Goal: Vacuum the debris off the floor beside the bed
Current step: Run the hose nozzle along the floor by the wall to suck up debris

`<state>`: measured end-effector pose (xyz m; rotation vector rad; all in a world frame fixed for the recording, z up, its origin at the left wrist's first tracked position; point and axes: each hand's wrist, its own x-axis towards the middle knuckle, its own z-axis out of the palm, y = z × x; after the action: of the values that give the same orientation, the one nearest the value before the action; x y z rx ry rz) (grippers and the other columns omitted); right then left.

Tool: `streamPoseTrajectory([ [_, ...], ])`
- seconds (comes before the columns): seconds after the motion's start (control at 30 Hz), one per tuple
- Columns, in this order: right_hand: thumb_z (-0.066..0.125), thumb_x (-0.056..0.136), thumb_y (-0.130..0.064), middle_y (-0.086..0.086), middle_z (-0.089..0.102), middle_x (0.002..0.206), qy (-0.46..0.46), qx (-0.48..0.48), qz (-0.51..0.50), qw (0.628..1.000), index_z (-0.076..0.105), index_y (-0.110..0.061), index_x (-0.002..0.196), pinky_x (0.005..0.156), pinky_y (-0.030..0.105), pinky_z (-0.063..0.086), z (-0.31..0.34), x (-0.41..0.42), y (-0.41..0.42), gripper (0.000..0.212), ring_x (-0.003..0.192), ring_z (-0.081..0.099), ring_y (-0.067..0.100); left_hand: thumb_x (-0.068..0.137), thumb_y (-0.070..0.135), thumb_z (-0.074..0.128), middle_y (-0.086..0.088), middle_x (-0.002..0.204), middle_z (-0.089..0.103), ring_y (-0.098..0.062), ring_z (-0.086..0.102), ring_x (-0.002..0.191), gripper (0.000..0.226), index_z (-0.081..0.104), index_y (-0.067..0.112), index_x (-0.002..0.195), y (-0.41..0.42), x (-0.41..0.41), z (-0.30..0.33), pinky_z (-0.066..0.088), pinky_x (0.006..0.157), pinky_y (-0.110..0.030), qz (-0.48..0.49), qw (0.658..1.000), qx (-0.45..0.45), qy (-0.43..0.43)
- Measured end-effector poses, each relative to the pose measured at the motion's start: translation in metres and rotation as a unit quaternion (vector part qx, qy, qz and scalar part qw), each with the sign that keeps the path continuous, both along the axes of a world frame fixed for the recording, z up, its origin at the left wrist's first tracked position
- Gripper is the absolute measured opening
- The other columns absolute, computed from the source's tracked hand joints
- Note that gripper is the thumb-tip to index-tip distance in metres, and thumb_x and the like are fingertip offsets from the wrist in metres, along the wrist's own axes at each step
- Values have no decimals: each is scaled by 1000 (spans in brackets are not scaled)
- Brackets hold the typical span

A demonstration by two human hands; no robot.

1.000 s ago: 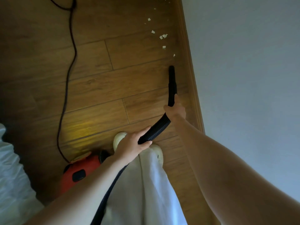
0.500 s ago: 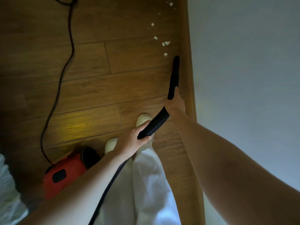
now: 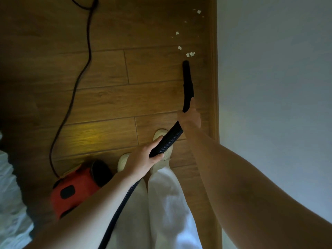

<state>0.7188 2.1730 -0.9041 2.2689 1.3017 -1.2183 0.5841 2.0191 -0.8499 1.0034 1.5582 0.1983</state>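
Several small white scraps of debris (image 3: pixel 190 54) lie on the wooden floor (image 3: pixel 107 97) close to the skirting board. A black nozzle (image 3: pixel 187 83) points at them, its tip just short of the nearest scraps. My right hand (image 3: pixel 190 117) grips the nozzle's lower end. My left hand (image 3: pixel 143 159) holds the ribbed black hose (image 3: pixel 167 141) lower down. The hose runs back between my arms to the red vacuum body (image 3: pixel 71 191) on the floor at my left foot.
A black power cord (image 3: pixel 79 78) snakes across the floor on the left. A wooden skirting board (image 3: pixel 213 87) and a pale wall (image 3: pixel 269 87) bound the right side. White bedding (image 3: pixel 10 203) shows at the lower left. My two light shoes (image 3: pixel 124 160) stand under the hose.
I have stepped forward and the nozzle tip has closed in on the scraps. The scrap nearest the nozzle earlier is no longer visible. The vacuum body trails along on my left.
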Motion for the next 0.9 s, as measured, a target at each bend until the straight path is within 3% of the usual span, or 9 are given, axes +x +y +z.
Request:
streamPoseTrajectory([
  [0.23, 50, 94, -26, 11, 58, 125, 2, 13, 10, 1000, 4, -32, 154, 82, 37, 55, -5, 21, -1, 76, 103, 61, 26, 90, 44, 60, 8, 110, 66, -4, 57, 63, 62, 31, 44, 145, -2, 15, -9, 37, 45, -15, -7, 1000, -5, 3],
  [0.37, 52, 94, -25, 10, 58, 129, 24, 26, 22, 999, 5, -31, 154, 86, 40, 55, -13, 15, 22, 77, 105, 61, 26, 91, 40, 61, 3, 115, 66, -12, 65, 79, 63, 30, 42, 145, 12, 17, -14, 52, 56, -29, 18, 1000, 23, -8],
  [0.47, 54, 94, -25, 10, 57, 131, 36, 28, 22, 999, 4, -32, 154, 85, 41, 56, -16, 7, 42, 79, 104, 61, 26, 91, 34, 62, 10, 129, 59, -7, 64, 95, 63, 32, 36, 146, 29, 13, -16, 57, 71, -31, 35, 999, 40, -7],
  [0.53, 54, 94, -23, 10, 57, 131, 36, 27, 25, 999, 3, -32, 154, 84, 40, 56, -16, 4, 49, 79, 104, 61, 26, 91, 32, 63, 11, 131, 57, -6, 64, 96, 63, 32, 34, 147, 36, 9, -17, 57, 72, -30, 31, 998, 48, -3],
  [0.63, 53, 94, -23, 10, 55, 133, 33, 21, 13, 999, 3, -31, 154, 85, 39, 56, -12, 8, 44, 79, 106, 60, 26, 91, 33, 62, 10, 133, 57, -4, 63, 88, 63, 33, 35, 147, 36, 6, -18, 51, 58, -15, 3, 999, 49, 6],
  [0.67, 53, 94, -23, 10, 54, 134, 32, 18, 7, 999, 3, -31, 154, 85, 39, 56, -11, 11, 39, 79, 106, 60, 26, 91, 34, 62, 10, 131, 59, -5, 63, 86, 63, 33, 36, 147, 33, 7, -17, 51, 56, -16, -5, 999, 48, 6],
  [0.77, 52, 95, -24, 9, 55, 133, 29, 12, 2, 1000, 3, -30, 154, 83, 38, 56, -8, 18, 26, 77, 104, 61, 25, 90, 43, 59, 4, 120, 65, -9, 66, 81, 62, 31, 44, 145, 23, 10, -15, 57, 61, -36, -10, 999, 37, 5],
  [0.9, 52, 95, -25, 11, 57, 131, 41, 18, 43, 998, 4, -30, 154, 83, 39, 56, -6, 15, 30, 77, 103, 61, 26, 87, 51, 55, 4, 114, 66, -11, 66, 81, 63, 30, 46, 144, 18, 12, -13, 57, 64, -40, 6, 999, 36, 0],
])
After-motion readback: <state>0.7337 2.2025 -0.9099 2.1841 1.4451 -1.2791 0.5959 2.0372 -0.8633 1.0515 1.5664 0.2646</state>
